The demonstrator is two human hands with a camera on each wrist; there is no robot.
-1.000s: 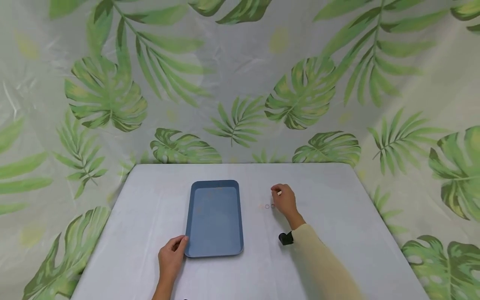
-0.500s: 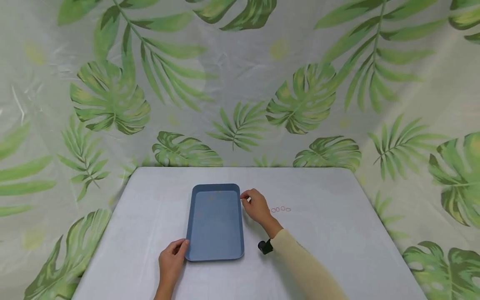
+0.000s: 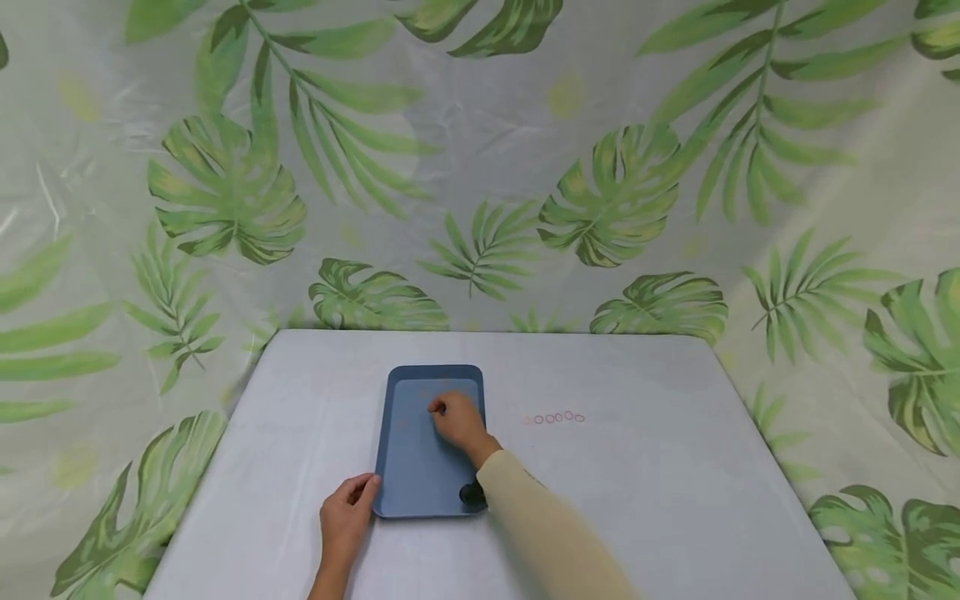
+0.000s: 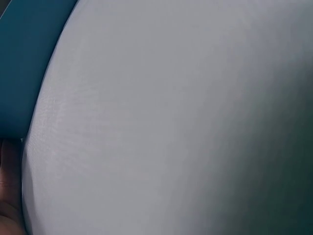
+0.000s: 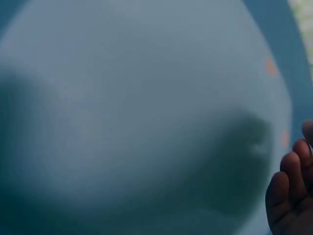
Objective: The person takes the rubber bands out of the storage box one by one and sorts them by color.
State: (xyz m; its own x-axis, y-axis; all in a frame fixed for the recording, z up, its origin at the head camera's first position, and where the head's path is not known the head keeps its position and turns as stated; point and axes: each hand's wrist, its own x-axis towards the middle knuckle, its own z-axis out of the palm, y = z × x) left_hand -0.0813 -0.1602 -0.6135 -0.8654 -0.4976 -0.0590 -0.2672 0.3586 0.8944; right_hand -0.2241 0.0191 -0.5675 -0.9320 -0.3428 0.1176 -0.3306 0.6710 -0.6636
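A blue rectangular tray (image 3: 416, 467) lies on the white-covered table. At its lower left corner my left hand (image 3: 347, 512) grips the rim between thumb and fingers; in the left wrist view a finger (image 4: 10, 181) meets the tray's edge (image 4: 29, 63). Over the tray's upper half is my right hand (image 3: 457, 421), fingers curled and thumb and index tips together. I cannot tell whether they pinch something small. Faint orange spots (image 5: 271, 67) show on the tray floor. To the tray's right, several small red rings (image 3: 550, 419) form a row on the tabletop.
The white tabletop (image 3: 637, 500) extends around the tray and rings. A leaf-patterned sheet (image 3: 480, 150) hangs behind and at both sides. A black wrist camera (image 3: 472, 493) on my right arm overlaps the tray's lower right part.
My right hand has moved left from above the red rings, past the tray's right edge, to over the tray, uncovering the row. The left hand stays at the tray's corner.
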